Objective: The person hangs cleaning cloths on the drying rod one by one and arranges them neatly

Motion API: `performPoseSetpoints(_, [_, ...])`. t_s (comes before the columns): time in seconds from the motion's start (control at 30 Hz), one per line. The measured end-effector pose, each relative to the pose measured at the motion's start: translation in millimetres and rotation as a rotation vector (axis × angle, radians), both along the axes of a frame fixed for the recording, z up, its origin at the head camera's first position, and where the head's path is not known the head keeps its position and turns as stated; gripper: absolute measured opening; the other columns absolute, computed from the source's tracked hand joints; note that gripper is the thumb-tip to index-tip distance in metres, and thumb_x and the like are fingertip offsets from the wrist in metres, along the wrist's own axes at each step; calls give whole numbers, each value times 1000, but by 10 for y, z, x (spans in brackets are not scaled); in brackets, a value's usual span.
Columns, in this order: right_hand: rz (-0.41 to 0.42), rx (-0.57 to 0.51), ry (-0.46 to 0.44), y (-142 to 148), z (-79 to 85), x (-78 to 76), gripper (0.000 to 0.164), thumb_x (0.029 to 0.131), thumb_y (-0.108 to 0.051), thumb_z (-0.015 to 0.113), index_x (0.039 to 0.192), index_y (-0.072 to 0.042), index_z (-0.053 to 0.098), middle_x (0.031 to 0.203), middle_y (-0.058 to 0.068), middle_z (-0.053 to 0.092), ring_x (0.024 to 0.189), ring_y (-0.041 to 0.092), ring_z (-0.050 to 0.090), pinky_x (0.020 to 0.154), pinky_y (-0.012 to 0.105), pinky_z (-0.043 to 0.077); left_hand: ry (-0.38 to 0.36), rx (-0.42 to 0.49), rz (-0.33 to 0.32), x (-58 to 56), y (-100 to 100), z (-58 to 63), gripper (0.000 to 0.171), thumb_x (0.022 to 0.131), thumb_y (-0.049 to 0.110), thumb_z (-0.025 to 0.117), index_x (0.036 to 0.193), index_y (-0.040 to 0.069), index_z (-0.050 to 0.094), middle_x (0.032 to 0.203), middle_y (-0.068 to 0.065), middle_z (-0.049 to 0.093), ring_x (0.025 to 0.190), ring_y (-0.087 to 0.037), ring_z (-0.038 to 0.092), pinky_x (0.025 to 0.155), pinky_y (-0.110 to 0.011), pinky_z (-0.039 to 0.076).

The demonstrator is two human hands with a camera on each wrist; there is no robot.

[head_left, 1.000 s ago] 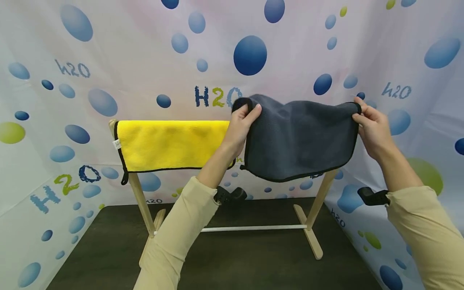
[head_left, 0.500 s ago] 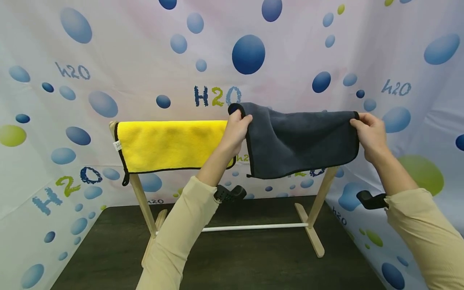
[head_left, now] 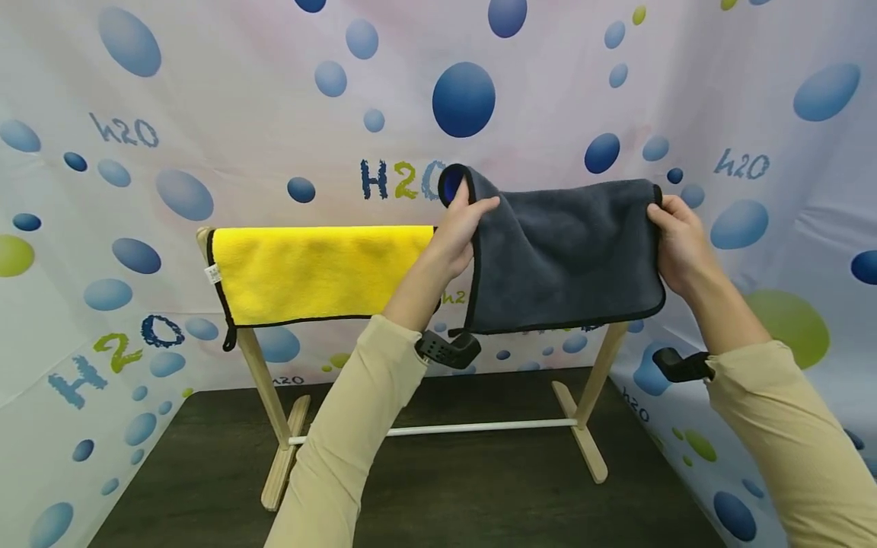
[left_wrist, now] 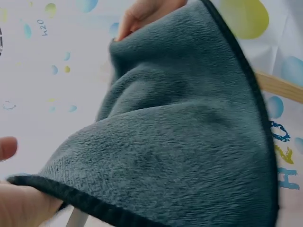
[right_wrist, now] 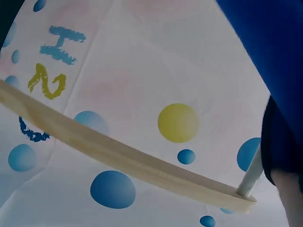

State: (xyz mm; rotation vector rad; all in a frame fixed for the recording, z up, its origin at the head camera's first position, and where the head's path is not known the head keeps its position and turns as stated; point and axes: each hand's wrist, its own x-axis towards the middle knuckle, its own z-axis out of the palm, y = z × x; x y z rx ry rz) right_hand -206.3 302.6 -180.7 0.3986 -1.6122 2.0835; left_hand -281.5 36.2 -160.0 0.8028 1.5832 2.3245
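A dark grey towel (head_left: 555, 259) with black edging is held up over the right half of a wooden rack, its blue reverse showing at the curled upper left corner. My left hand (head_left: 459, 228) holds that corner, thumb across the grey face and forefinger pointing up. Opposite, my right hand (head_left: 681, 243) pinches the upper right corner. In the left wrist view the grey face (left_wrist: 180, 146) sags in folds between both hands. From the right wrist, the blue underside (right_wrist: 279, 42) shows beside the end of a white rod (right_wrist: 251, 172). Behind the towel the top bar is hidden.
A yellow towel (head_left: 322, 274) with black edging and a white tag hangs on the left half of the rack. The rack has wooden posts (head_left: 603, 361), flat feet (head_left: 589, 453) and a white lower rod (head_left: 479, 428). It stands on a dark surface (head_left: 452, 495) before a bubble-print curtain (head_left: 274, 91).
The grey towel dipped towards the rack, then both hands raised it again. Over the last half second my left hand moved up and right, my right hand up and slightly left.
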Motion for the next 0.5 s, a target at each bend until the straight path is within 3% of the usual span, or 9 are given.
performPoseSetpoints(0.07, [1,-9,45,-37,35,-29,10,95,-12,45,89,-5,48,90,2,46,75,11,47,64,20,42,33,39,3,-1,25,13,64,96,5,41,148,21,7,153,6,6,134,-13,25,106,-27,28])
performPoseSetpoints(0.2, [-20,5,100,-95,113,-91,15,95,-9,43,82,-5,50,89,4,42,78,13,42,64,21,39,79,122,-13,8,73,46,48,96,1,37,142,11,32,147,1,27,125,-15,36,99,-25,37])
performPoseSetpoints(0.33, [-70,44,57,-110,131,-106,19,95,-6,43,79,-7,53,90,3,42,80,12,42,65,20,40,75,153,-31,10,99,33,37,96,2,38,131,2,48,131,-5,45,104,-18,46,86,-32,38])
performPoseSetpoints(0.5, [-207,77,-19,-87,163,-101,18,95,-9,45,79,-10,55,86,0,45,72,9,45,60,18,40,117,236,15,0,92,26,34,95,5,41,128,-1,49,115,-4,52,92,-13,47,82,-33,32])
